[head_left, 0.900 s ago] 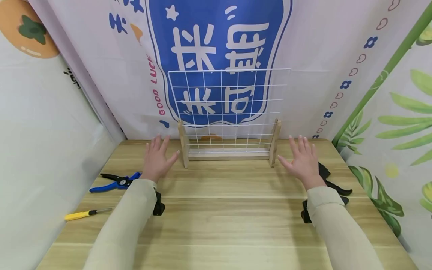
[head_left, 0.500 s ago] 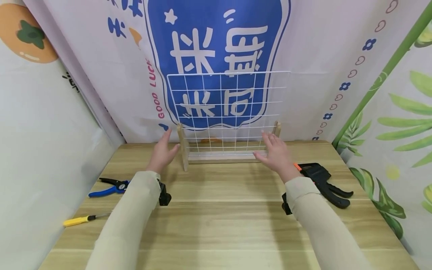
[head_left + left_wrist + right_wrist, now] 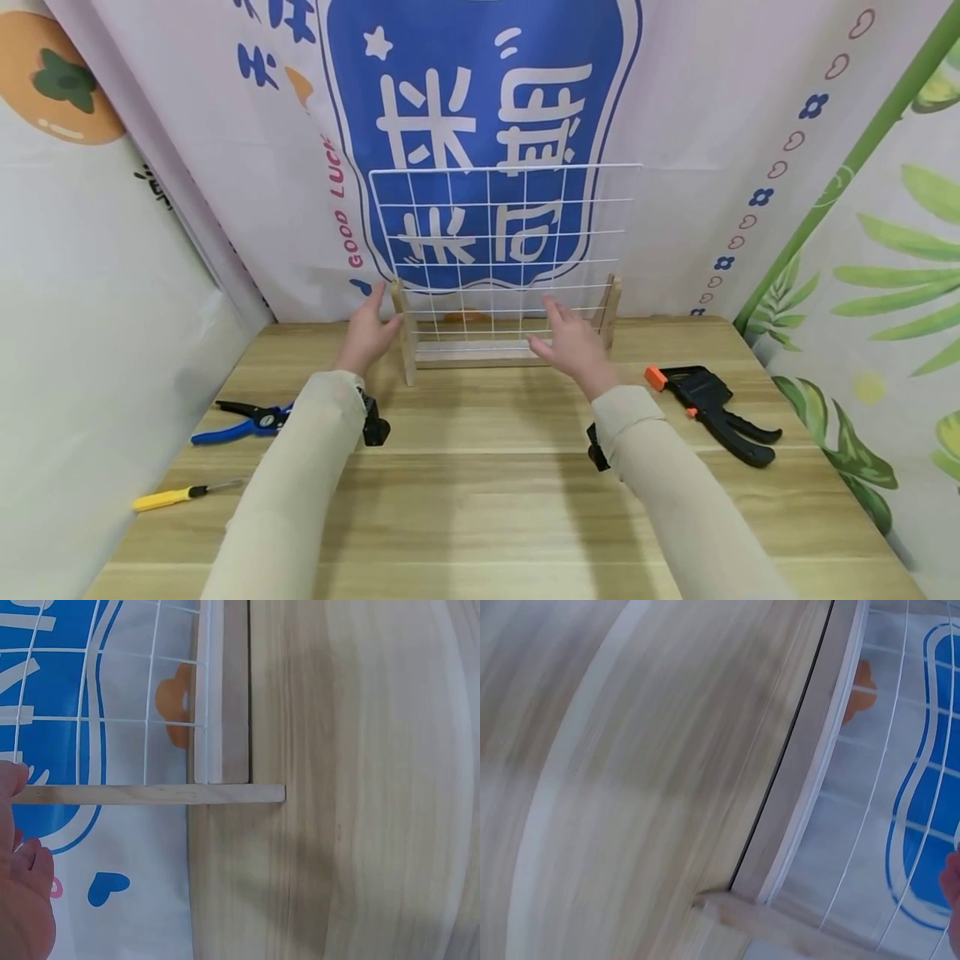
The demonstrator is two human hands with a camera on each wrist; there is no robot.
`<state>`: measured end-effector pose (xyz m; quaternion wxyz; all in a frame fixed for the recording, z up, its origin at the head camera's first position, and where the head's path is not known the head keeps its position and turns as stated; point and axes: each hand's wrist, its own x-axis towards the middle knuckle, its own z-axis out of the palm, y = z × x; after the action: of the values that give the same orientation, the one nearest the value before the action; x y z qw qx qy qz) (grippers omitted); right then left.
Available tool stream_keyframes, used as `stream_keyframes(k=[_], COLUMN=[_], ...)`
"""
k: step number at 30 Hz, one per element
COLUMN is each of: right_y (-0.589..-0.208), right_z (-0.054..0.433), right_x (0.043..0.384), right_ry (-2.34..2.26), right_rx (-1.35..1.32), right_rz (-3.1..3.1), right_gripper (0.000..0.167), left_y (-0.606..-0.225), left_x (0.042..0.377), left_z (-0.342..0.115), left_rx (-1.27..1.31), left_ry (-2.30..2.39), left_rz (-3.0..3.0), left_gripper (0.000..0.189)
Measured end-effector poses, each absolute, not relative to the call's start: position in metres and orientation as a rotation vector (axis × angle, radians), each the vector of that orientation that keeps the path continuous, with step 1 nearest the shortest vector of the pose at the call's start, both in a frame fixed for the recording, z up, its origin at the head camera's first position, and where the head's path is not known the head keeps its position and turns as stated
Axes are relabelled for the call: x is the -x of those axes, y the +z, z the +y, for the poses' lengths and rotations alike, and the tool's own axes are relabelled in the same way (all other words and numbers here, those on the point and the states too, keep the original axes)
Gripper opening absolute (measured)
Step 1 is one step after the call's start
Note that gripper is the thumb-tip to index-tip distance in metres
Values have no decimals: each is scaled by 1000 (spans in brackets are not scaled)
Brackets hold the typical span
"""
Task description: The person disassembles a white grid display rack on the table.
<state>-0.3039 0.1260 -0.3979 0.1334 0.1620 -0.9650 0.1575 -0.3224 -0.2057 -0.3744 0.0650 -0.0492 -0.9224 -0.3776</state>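
Note:
A white wire grid rack (image 3: 487, 250) stands upright in a wooden stand (image 3: 480, 358) at the back of the table. My left hand (image 3: 366, 336) is at the stand's left post (image 3: 406, 333), fingers extended along its outer side and thumb reaching toward it. In the left wrist view the thumb and fingers of the left hand (image 3: 26, 892) lie on either side of the post; whether they touch it is unclear. My right hand (image 3: 573, 342) is in front of the grid, inside the right post (image 3: 611, 312), fingers extended, holding nothing. Only its edge (image 3: 952, 881) shows in the right wrist view.
Blue-and-black pliers (image 3: 247, 422) and a yellow-handled screwdriver (image 3: 176, 496) lie at the left. A black bar clamp with orange pads (image 3: 712, 404) lies at the right. Printed cloth (image 3: 682, 167) hangs behind the wooden table (image 3: 480, 517).
My right hand has moved left from outside the right post to in front of the grid, uncovering the clamp. My left hand has shifted slightly right, up to the left post.

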Motion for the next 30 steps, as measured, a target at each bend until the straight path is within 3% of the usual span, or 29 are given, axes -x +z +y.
stream_keyframes(k=[15,30], right_y=[-388,-393], right_z=[93,76], right_x=[319,325], right_ry=[581,702], right_rx=[-355,-314], right_rz=[-2918,-2973], right_gripper=[87,93], left_y=[-368,-373], left_x=[332,341], left_z=[-201,-200], left_rx=[65,150], left_ry=[-1223,-1190], left_rz=[-2833,-2823], left_gripper=[71,67])
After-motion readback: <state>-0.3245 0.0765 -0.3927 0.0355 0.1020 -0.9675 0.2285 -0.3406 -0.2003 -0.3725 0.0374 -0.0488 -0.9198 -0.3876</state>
